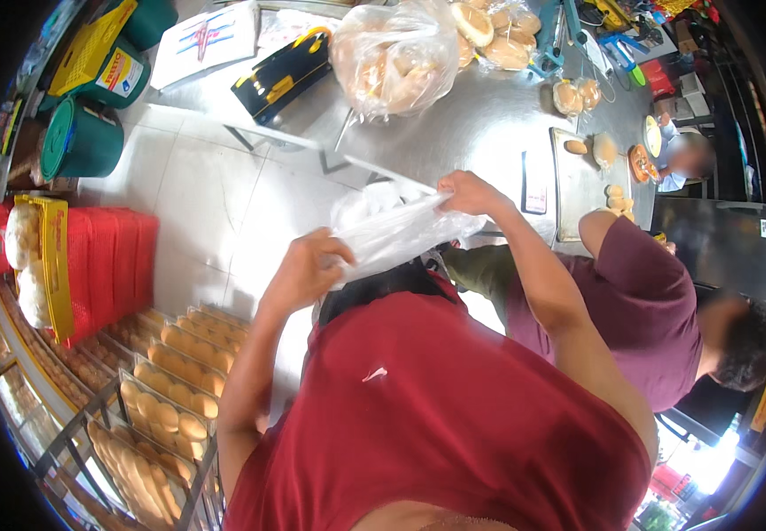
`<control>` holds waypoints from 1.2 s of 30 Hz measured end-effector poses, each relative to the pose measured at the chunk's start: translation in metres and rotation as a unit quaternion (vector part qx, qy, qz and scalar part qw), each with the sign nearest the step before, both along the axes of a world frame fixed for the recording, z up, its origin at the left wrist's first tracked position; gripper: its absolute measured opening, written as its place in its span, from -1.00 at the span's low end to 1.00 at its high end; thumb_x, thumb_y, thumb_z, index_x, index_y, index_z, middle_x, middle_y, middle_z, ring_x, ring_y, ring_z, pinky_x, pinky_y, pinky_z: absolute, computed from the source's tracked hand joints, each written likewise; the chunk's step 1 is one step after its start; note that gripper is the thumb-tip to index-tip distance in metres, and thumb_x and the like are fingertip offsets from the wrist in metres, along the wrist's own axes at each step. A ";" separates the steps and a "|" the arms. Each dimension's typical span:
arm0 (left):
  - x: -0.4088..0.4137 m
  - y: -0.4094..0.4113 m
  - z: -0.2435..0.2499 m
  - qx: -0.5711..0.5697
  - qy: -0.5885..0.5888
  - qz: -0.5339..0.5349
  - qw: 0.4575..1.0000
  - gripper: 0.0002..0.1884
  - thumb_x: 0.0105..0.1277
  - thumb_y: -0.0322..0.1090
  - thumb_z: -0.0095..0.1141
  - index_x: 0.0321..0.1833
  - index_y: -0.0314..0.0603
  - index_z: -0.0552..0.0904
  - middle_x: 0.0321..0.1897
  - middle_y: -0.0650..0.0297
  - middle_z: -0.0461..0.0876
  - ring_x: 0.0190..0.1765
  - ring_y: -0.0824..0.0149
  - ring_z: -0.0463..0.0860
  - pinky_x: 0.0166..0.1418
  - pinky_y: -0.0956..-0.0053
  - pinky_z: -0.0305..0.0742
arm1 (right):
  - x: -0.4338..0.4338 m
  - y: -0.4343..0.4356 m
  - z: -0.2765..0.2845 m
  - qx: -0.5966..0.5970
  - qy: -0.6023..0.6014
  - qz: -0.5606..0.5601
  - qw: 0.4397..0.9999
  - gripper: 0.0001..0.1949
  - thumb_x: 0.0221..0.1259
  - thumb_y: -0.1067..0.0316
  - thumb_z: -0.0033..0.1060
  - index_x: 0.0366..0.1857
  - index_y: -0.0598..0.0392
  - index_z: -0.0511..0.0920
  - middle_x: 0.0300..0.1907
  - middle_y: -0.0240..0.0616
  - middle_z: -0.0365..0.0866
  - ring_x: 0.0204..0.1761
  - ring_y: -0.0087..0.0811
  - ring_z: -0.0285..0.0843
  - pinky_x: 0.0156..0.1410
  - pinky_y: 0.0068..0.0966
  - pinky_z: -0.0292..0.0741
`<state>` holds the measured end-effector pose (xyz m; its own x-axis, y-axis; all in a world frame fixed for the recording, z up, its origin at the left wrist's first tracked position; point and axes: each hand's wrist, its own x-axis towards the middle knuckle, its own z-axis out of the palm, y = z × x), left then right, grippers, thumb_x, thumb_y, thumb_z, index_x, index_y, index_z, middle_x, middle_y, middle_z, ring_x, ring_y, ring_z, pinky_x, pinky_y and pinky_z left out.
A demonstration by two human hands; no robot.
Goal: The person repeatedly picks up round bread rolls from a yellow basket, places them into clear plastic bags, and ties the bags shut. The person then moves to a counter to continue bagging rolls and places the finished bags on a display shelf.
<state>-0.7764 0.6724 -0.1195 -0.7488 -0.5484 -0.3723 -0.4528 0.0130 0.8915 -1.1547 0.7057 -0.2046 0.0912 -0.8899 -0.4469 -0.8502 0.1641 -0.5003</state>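
Between my two hands a clear plastic bag (pixel 399 232) is stretched out in front of my waist, near the edge of the steel table. My left hand (pixel 320 262) grips its lower left end between thumb and fingers. At the upper right end, my right hand (pixel 472 194) is closed on the plastic. Whether anything lies inside the bag, I cannot tell. Beyond it, a large clear bag of bread rolls (pixel 393 63) stands on the steel table (pixel 463 136), with more bagged rolls (pixel 506 36) beside it.
A black and yellow case (pixel 283 76) lies at the table's left part. A tray (pixel 565 199) and a co-worker in a purple shirt (pixel 629 305) are on the right. Red crates (pixel 114 265), green buckets (pixel 84 139) and a rack of bread trays (pixel 170 391) stand at left.
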 end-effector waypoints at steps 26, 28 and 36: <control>-0.186 -0.048 -0.033 -0.133 0.011 0.122 0.984 -0.25 0.19 -0.54 0.15 0.54 -0.20 0.36 0.47 -0.14 0.39 0.46 -0.11 0.44 0.52 0.20 0.38 | -0.137 -0.151 0.081 -0.327 -0.469 -0.340 0.747 -0.17 0.03 0.27 0.66 0.40 0.17 0.30 0.25 -0.06 0.57 0.23 -0.19 0.63 0.33 -0.31 0.60; -0.181 -0.053 -0.028 -0.090 0.078 0.158 0.980 -0.23 0.21 -0.54 0.13 0.57 -0.19 0.33 0.47 -0.07 0.41 0.47 0.01 0.46 0.53 0.21 0.36 | -0.074 -0.082 0.098 -0.377 -0.307 -0.287 0.826 -0.30 0.16 0.39 0.53 0.38 0.10 0.33 0.22 -0.07 0.57 0.24 -0.17 0.62 0.31 -0.28 0.61; -0.127 -0.036 0.035 -0.112 0.133 0.085 0.981 -0.23 0.20 -0.56 0.11 0.57 -0.12 0.36 0.30 -0.07 0.55 0.14 -0.01 0.70 0.28 0.27 0.60 | -0.031 -0.047 -0.047 -0.210 0.049 -0.091 0.972 -0.40 0.19 0.27 0.39 0.36 -0.04 0.44 0.21 -0.01 0.62 0.24 0.04 0.60 0.34 -0.15 0.53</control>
<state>-0.9037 0.6365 -0.0846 -0.6936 -0.7196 -0.0323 -0.2177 0.1667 0.9617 -1.1855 0.6589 -0.2513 -0.1087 -0.9933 -0.0388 -0.8729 0.1141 -0.4744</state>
